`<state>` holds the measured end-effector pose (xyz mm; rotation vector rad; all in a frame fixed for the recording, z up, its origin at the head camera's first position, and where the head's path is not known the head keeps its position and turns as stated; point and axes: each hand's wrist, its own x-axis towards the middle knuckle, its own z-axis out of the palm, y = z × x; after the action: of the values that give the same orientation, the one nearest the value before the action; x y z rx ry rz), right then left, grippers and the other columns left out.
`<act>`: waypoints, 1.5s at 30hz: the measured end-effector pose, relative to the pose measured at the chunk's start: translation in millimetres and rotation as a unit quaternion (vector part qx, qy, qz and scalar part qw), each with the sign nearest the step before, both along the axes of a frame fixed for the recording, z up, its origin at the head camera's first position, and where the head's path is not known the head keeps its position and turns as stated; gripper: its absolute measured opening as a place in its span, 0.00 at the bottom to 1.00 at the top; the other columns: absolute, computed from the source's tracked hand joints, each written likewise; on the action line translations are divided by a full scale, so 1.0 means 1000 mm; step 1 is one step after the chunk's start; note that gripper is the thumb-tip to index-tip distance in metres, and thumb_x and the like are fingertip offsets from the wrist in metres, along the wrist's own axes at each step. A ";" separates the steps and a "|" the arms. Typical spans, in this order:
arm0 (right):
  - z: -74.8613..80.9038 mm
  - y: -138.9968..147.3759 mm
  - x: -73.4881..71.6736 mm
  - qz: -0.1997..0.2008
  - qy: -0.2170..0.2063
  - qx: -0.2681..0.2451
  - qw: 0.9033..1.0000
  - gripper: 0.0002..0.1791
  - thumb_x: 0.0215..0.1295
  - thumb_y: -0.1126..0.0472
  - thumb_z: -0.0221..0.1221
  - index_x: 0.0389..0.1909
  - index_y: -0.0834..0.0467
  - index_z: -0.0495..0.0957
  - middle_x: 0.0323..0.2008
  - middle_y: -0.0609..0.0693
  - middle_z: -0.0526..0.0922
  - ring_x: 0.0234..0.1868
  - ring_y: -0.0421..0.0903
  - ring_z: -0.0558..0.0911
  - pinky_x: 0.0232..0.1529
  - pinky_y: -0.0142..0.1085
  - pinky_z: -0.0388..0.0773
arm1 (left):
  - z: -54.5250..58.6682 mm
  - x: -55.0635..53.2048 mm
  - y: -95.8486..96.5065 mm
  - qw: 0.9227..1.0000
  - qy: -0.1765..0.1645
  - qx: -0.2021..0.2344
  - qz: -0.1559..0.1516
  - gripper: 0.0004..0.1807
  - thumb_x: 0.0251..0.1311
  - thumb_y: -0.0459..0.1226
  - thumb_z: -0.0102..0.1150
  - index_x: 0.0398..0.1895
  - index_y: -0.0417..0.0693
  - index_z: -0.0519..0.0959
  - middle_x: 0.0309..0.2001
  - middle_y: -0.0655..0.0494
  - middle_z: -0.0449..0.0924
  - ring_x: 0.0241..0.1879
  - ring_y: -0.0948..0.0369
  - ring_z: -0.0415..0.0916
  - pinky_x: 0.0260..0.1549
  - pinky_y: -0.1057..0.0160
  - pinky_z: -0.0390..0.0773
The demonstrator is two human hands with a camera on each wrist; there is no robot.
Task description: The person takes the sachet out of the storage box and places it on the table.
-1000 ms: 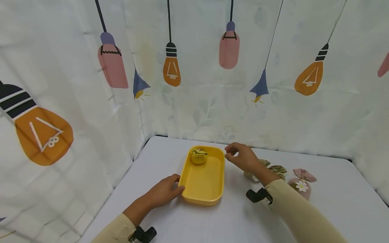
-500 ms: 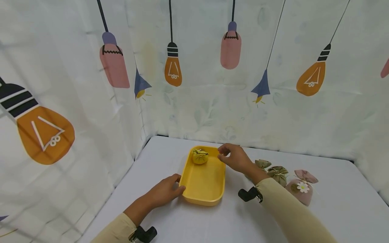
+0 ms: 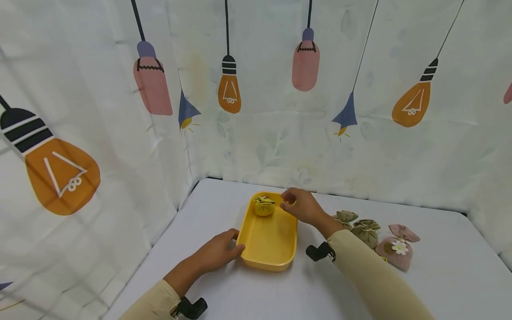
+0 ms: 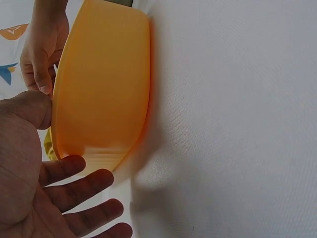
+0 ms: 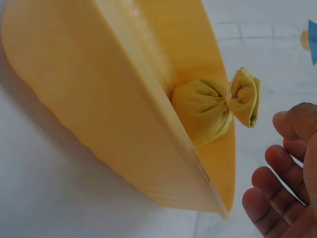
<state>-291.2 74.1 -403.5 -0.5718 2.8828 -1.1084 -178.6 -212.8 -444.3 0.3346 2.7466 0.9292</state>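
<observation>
A small yellow-green cloth pouch (image 3: 264, 207) with a tied, gathered neck sits in the far left corner of a yellow plastic tray (image 3: 269, 242). My left hand (image 3: 218, 250) is at the tray's left side; in the left wrist view its thumb (image 4: 37, 106) lies at the rim while the other fingers spread along the outer wall. Over the tray's far right corner hovers my right hand (image 3: 302, 206), its fingers loosely bent and nothing between them. In the right wrist view those fingertips (image 5: 276, 156) point toward the pouch's neck, with a gap between.
To the right of the tray lie two olive-green pouches (image 3: 366, 232) and a pink pouch (image 3: 394, 252) with a white daisy; my right sleeve (image 3: 360, 266) passes in front of them. A patterned curtain (image 3: 256, 146) hangs behind the white table (image 3: 224, 289).
My right hand has moved left from beside the tray's right rim to over its far corner, uncovering more of the green pouches. The left hand and the tray stay put.
</observation>
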 end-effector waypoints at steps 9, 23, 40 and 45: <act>0.002 -0.011 -0.005 -0.015 -0.010 0.017 1.000 0.19 0.67 0.55 0.69 0.55 0.57 0.82 0.46 0.49 0.83 0.48 0.50 0.80 0.51 0.45 0.81 | 0.001 0.001 0.000 1.000 -0.002 0.006 -0.005 0.26 0.71 0.53 0.59 0.64 0.48 0.73 0.61 0.52 0.78 0.61 0.51 0.74 0.58 0.41 0.74; -0.007 -0.022 -0.012 0.002 -0.006 0.026 1.000 0.18 0.65 0.54 0.70 0.52 0.57 0.83 0.43 0.47 0.83 0.44 0.47 0.80 0.48 0.43 0.81 | 0.000 0.000 0.000 1.000 -0.001 0.009 -0.008 0.26 0.71 0.53 0.59 0.63 0.48 0.73 0.60 0.52 0.78 0.61 0.50 0.74 0.57 0.40 0.74; -0.009 -0.032 -0.012 0.022 0.001 0.076 0.997 0.10 0.68 0.59 0.68 0.48 0.54 0.84 0.43 0.47 0.83 0.43 0.46 0.81 0.47 0.43 0.81 | 0.001 0.001 0.001 1.000 0.007 0.009 -0.006 0.26 0.72 0.52 0.59 0.64 0.48 0.73 0.60 0.52 0.78 0.60 0.51 0.75 0.57 0.41 0.74; -0.007 -0.033 -0.011 0.022 0.009 0.064 0.998 0.07 0.70 0.58 0.66 0.46 0.54 0.85 0.41 0.47 0.83 0.41 0.45 0.80 0.46 0.42 0.81 | -0.001 0.000 0.000 1.000 -0.003 0.011 0.000 0.27 0.72 0.53 0.59 0.65 0.49 0.73 0.61 0.52 0.78 0.62 0.51 0.74 0.59 0.40 0.73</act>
<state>-302.0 41.1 -411.0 -0.6375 2.9140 -0.9088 -178.3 -212.6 -445.5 0.3351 2.7321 0.9583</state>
